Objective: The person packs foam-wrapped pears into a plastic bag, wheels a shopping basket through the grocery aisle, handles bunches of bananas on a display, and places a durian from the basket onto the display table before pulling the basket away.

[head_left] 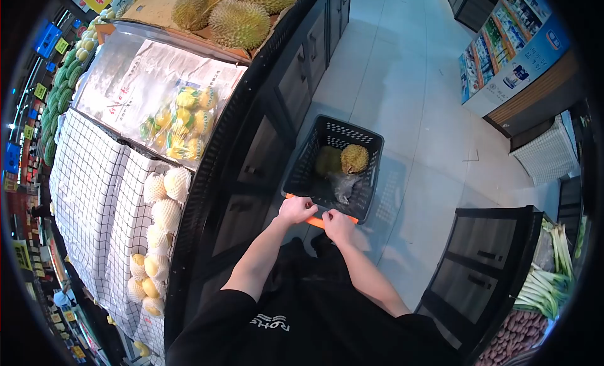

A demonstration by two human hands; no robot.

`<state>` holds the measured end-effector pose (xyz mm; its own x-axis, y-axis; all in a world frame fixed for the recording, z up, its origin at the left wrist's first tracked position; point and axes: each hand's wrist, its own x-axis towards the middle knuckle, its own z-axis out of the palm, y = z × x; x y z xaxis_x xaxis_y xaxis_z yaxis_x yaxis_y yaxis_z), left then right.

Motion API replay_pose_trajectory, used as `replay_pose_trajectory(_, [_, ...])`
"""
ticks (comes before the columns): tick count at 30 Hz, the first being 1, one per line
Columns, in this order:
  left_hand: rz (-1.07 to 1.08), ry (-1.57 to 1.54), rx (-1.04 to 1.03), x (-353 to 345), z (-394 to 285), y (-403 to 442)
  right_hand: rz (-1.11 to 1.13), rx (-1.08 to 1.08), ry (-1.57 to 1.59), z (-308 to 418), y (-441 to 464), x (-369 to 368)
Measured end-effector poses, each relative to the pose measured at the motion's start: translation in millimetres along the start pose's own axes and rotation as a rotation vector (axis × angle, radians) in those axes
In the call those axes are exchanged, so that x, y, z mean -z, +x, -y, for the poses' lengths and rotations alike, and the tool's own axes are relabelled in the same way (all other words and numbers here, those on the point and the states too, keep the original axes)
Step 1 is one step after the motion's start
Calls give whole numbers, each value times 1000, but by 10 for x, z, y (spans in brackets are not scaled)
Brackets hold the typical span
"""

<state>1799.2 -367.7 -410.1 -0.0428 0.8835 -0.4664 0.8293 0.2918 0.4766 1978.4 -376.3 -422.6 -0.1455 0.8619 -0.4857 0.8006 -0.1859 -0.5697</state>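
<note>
Both hands hold the orange handle (315,222) of a black plastic shopping basket (381,153) in front of my body. My left hand (297,210) is closed around the handle's left part. Close beside it, my right hand (338,225) is wrapped around the right part. Inside the basket, a yellowish spiky durian (355,158) lies near the right wall. A darker round durian-like fruit (328,161) sits to its left in shadow. A crumpled clear plastic bag (343,186) lies nearer to me. The basket's underside is hidden.
At left, a fruit stand holds durians (240,25), bagged yellow fruit (185,122) and fruit in white foam nets (166,213). Tiled floor (402,108) runs ahead. A black cabinet (481,246) with leeks (545,283) stands at right; a goods shelf (513,48) is farther back.
</note>
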Motion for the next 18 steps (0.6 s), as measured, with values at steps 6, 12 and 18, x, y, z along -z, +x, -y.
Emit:
replay_pose_trajectory(6, [-27,48,-32,37,-30,188,-94,43,42,18,150,45])
replay_pose_trajectory(12, [27,70,-14,166,-171,406,-97,39,79,42,364,174])
replay_pose_trajectory(18, [-12,51,-70,268,-248,766,-107,11,110,124,681,367])
